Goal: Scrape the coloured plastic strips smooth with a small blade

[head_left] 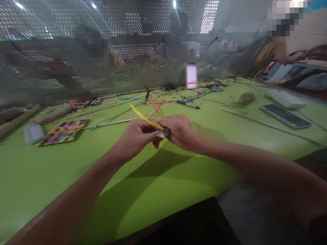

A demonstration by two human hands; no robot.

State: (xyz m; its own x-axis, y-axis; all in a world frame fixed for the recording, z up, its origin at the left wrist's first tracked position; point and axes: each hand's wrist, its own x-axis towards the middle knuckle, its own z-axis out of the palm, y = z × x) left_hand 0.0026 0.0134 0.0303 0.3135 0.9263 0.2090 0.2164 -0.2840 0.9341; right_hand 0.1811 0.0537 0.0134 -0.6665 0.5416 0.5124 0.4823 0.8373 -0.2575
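My left hand (136, 137) is closed, with thumb and fingers pinching a small grey piece (162, 133) that has a pale, faceted face. My right hand (180, 131) is closed against the same piece from the right, its fingertips mostly hidden. A narrow yellow strip (144, 118) runs from between the hands and curves up to the left; its lower end meets the right fingers. Both hands are just above the green table (163, 170). Beyond them lie loose strips, among them an orange strip (156, 106) and a pink strip (152, 113).
At left are a multicoloured woven mat (66, 132) and a small whitish block (33, 133). A pen (188, 104) lies behind my hands. On the right rest a phone (285, 116), a white box (287, 98) and a thin stick (268, 126). A perforated metal screen (143, 76) backs the table.
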